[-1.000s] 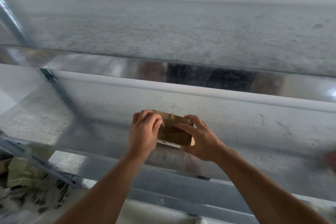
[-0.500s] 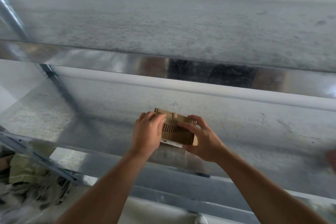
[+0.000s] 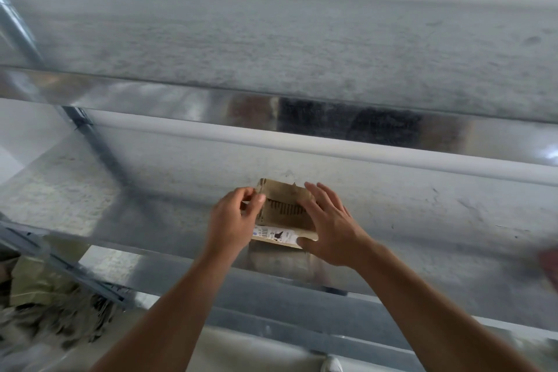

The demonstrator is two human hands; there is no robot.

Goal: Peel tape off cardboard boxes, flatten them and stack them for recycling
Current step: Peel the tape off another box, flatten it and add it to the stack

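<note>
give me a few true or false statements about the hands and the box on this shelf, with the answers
1. The cardboard box sits on a metal shelf. True.
2. The right hand is balled into a fist. False: its fingers are straight and spread over the box's right side.
3. A white label with a barcode shows on the box's near side. True.
4. The left hand hangs well clear of the box. False: its thumb and forefinger pinch at the box's left edge.
</note>
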